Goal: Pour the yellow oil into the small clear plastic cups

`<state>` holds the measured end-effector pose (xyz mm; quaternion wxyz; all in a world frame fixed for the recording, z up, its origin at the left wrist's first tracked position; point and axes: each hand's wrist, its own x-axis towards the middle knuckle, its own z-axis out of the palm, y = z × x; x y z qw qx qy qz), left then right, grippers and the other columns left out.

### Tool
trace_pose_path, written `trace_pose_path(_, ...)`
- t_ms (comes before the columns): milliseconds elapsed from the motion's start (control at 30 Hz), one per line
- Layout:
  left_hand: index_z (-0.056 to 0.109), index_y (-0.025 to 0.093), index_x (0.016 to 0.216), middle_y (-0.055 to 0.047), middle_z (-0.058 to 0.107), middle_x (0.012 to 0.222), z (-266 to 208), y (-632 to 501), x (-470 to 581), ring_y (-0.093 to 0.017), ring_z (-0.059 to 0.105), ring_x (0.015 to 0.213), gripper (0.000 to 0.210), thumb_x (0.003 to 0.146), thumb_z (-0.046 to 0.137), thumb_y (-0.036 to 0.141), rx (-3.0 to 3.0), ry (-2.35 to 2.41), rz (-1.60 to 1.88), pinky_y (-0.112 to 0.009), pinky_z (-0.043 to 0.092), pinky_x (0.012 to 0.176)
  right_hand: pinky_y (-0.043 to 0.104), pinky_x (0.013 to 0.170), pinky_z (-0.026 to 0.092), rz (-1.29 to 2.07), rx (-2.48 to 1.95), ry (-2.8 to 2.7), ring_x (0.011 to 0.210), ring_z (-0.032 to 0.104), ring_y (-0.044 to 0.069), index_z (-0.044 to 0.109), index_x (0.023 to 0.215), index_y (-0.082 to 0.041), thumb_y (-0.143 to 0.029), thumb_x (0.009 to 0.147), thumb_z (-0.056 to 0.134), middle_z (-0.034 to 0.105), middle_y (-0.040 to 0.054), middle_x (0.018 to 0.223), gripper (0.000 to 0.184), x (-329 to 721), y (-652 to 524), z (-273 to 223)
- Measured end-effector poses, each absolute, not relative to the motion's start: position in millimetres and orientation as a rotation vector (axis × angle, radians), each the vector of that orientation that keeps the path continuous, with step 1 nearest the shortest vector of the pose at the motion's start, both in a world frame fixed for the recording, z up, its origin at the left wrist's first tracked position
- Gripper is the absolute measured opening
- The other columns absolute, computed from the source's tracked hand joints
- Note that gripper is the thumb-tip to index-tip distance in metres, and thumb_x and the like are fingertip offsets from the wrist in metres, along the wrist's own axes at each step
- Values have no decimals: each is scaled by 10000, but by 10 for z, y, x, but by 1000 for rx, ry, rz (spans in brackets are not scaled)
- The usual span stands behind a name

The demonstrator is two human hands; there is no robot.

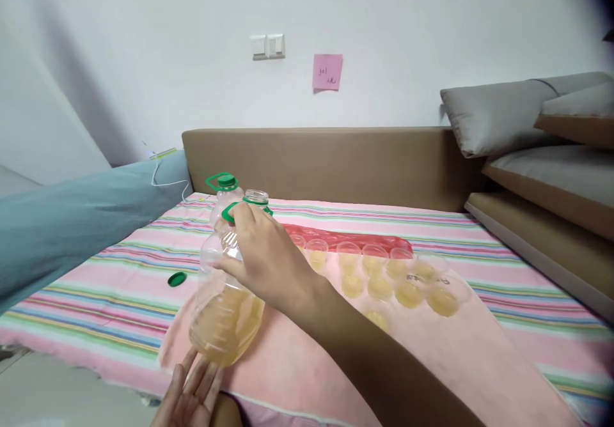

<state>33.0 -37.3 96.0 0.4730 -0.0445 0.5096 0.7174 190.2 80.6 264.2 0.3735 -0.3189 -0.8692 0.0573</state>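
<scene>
The right hand (261,254) wraps the neck of an uncapped bottle (225,305), tilted over the bed's pink towel (297,363) and about a third full of yellowish liquid. The left hand (192,395) lies flat-open under its base, fingertips touching. A second, capped bottle (225,190) stands just behind. Small clear cups (378,273) (each holding the same yellow liquid) sit in rows nearby; a green cap (177,279) lies apart.
</scene>
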Motion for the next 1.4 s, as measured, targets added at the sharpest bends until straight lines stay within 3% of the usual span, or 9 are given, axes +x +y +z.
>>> trace_pose_path(67,782,229,1127,-65,769,1329,961,-371,292,-267,565,1473,277,1009,550,325,-72,1237,1762,-498,355,1313,395,945,564,93,-797,-2246,1110,615,284,519,1180,-118,-249,916,955,634,134,1188,526,1801,844,2656)
trace_pose_path(167,775,196,1205,-129,746,1363,934,-362,223,-284,660,1366,350,1032,533,380,12,1193,1740,-419,578,1101,393,946,568,23,-760,-2280,1118,616,288,518,1214,-101,-286,912,964,627,145,1200,569,1672,903,2678)
trace_pose_path(267,738,227,1333,-145,713,1423,909,-329,169,-287,691,1323,385,1040,538,379,121,1092,1742,-366,644,971,388,941,566,-40,-746,-2312,1122,618,292,527,1212,-93,-291,916,962,621,143,1200,563,1538,959,2700)
trace_pose_path(467,685,274,1423,-125,685,1468,869,-233,57,-254,691,1323,419,1043,514,226,171,1092,1785,-307,663,941,389,887,584,-136,-652,-2371,1082,619,292,548,1226,-58,-325,881,991,609,132,1180,622,1264,1003,2697)
trace_pose_path(633,635,76,1392,-219,712,1367,793,-202,-71,-215,786,1048,407,1055,520,272,25,1160,1779,-285,627,957,390,928,579,-204,-594,-2382,1094,598,290,573,1220,-58,-315,922,955,624,150,1202,549,1133,1034,2614)
trace_pose_path(900,615,128,1312,-176,718,1321,773,-142,-137,-222,785,1071,347,1086,516,371,4,1135,1831,-483,429,1248,365,940,558,-252,-625,-2376,1091,591,278,577,1233,-47,-240,959,915,628,141,1207,476,987,1061,2498)
trace_pose_path(1200,641,149,1170,-103,716,1206,830,-83,-26,-173,749,1061,191,1082,517,264,-81,1129,1884,-471,371,1299,400,951,555,-272,-729,-2367,1141,563,283,592,1257,-97,-140,1135,586,606,118,1241,129,964,940,2445)
trace_pose_path(1300,654,166,1069,-75,714,1154,825,-84,13,-149,753,1026,149,1067,517,226,-75,1139,1890,-379,447,1252,403,888,554,-338,-734,-2272,1126,545,292,631,1219,-113,-134,1142,536,599,120,1220,124,963,909,2360)
trace_pose_path(1400,665,194,1014,-62,708,1184,696,-82,34,-119,739,1032,179,1054,493,225,-17,1159,1898,-167,629,953,401,795,545,-462,-694,-2126,1062,540,281,667,1191,-112,-92,1140,459,618,115,1155,215,909,888,2256)
